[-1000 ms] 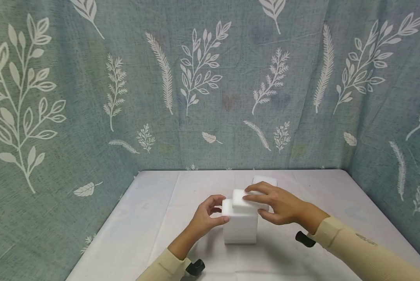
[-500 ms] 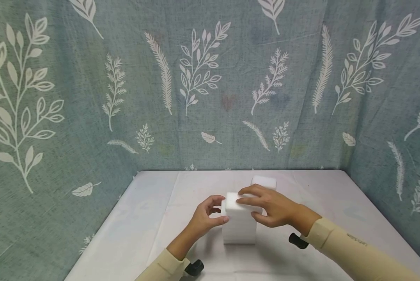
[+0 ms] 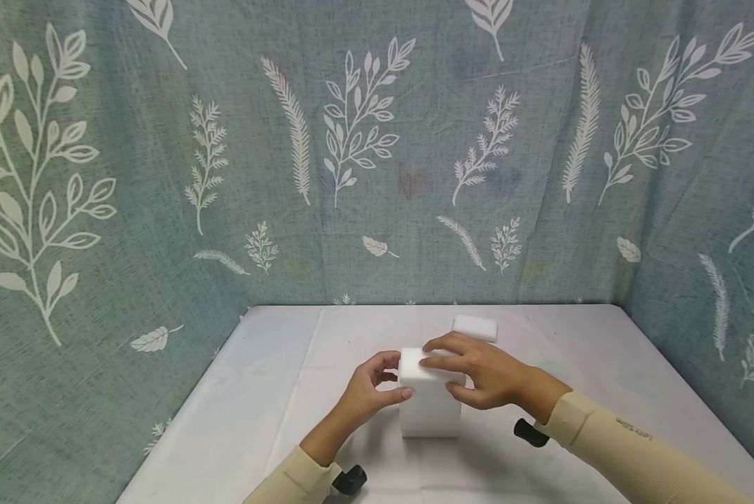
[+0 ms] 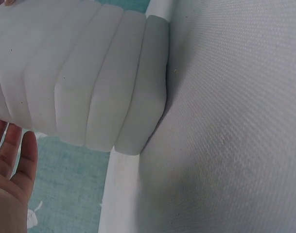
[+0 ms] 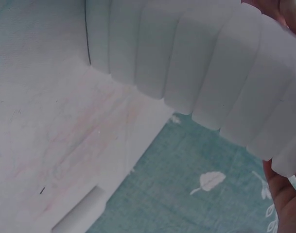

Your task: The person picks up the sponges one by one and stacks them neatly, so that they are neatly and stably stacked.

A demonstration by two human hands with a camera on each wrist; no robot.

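A stack of several white sponges (image 3: 430, 416) stands upright on the table, each block lying flat on the one below. My left hand (image 3: 367, 392) holds its upper left side, thumb at the front and fingers behind. On top sits one more sponge (image 3: 413, 360), pinched by my right hand (image 3: 496, 374) with its thumb in front and fingers over the far edge. Layered edges of the stack (image 4: 75, 102) fill much of the left wrist view, with left fingertips at its lower side. In the right wrist view, the top sponge (image 5: 289, 158) lies near right-hand fingers.
One loose white sponge (image 3: 476, 327) lies behind the stack, towards the table's far edge. White cloth covers the table (image 3: 288, 420). A blue-green leaf-patterned curtain (image 3: 414, 266) surrounds the back and sides.
My right hand has slid the top sponge left, from overhanging the stack's right side to nearly lining up with it. My left hand has stayed almost still.
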